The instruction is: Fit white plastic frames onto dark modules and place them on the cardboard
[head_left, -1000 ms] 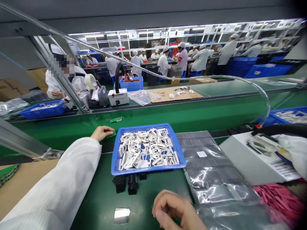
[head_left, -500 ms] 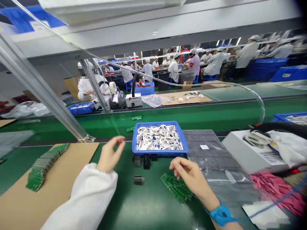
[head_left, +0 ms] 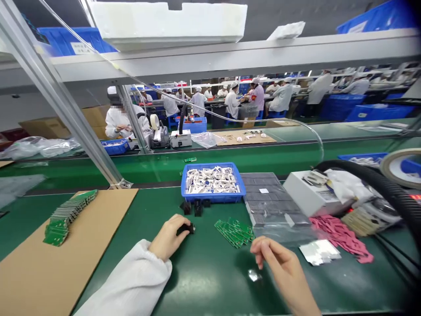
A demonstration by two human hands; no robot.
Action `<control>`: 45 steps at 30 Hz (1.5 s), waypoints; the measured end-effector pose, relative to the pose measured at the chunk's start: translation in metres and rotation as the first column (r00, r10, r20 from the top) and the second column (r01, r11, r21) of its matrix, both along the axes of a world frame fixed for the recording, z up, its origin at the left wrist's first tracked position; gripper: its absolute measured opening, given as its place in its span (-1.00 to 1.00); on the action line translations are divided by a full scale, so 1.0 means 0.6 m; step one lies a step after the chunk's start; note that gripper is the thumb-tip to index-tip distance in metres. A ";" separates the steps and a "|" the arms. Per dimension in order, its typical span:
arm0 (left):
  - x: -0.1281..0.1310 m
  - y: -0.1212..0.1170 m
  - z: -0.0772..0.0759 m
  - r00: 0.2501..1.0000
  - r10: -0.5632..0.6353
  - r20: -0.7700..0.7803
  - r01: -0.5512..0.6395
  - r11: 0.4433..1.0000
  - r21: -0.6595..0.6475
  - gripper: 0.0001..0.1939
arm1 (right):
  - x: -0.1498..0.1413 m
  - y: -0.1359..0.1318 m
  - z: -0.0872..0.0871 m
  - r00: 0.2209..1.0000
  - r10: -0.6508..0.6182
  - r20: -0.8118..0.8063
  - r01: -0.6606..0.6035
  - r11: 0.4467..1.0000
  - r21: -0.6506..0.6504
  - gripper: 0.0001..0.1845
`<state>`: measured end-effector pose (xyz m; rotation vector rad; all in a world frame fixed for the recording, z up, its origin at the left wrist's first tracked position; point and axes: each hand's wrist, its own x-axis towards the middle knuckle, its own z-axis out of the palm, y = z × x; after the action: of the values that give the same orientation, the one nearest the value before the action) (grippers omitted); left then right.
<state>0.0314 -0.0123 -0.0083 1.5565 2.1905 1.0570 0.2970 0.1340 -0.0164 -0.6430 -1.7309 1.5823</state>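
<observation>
**A:** What does the left grip [head_left: 169,237] have?

**B:** It's clenched on a small black block [head_left: 186,228]. The block sits at the fingertips and pokes out past them, toward the tray ahead. A white sleeve [head_left: 134,281] runs back from that hand.

**A:** And the right grip [head_left: 278,261]?

**B:** Released, holding nothing. Its fingers curl loosely just above the green worktop [head_left: 204,285], near a small shiny piece [head_left: 253,275]. A loose pile of green circuit boards [head_left: 234,232] lies ahead of it.

**A:** What's near the black block?

**B:** Three or so other black blocks [head_left: 197,207] stand just ahead of it, close to the front of a blue tray [head_left: 213,199]. That tray is heaped with white frames [head_left: 212,181]. To the left, a cardboard sheet [head_left: 66,250] carries a slanting row of stacked green boards [head_left: 70,215].

**A:** And right of the tray?

**B:** A clear bag of grey trays [head_left: 269,204], then pink strips [head_left: 342,239].
</observation>
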 end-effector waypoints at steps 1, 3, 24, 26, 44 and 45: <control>0.002 0.000 0.002 1.000 0.016 0.012 -0.016 1.000 0.017 -0.86 | 0.006 -0.006 -0.005 1.000 -0.012 0.019 0.012 1.000 -0.005 -0.65; 0.014 0.001 0.008 0.998 0.052 0.042 -0.054 0.997 0.051 -0.88 | 0.009 -0.019 -0.009 0.999 -0.012 0.049 0.012 1.000 -0.005 -0.65; 0.251 -0.002 0.038 0.176 -0.208 0.962 -0.067 0.973 0.222 -0.81 | 0.012 -0.113 0.029 0.960 -0.264 -0.089 0.277 0.934 0.224 -0.88; 0.252 0.000 0.036 0.177 -0.202 0.963 -0.068 0.974 0.216 -0.80 | 0.012 -0.112 0.028 0.960 -0.268 -0.085 0.281 0.931 0.235 -0.88; 0.239 -0.008 0.025 0.226 -0.072 0.971 -0.100 0.990 0.097 -0.76 | 0.001 -0.108 0.010 0.980 -0.199 0.005 0.191 0.947 0.258 -0.92; 0.239 -0.009 0.024 0.227 -0.071 0.971 -0.108 0.989 0.097 -0.75 | 0.001 -0.109 0.010 0.980 -0.196 0.008 0.188 0.948 0.255 -0.92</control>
<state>0.1747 -0.0177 0.0059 0.4577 1.1690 1.6064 0.2974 0.0684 -0.0102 -0.6893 -1.7973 1.1990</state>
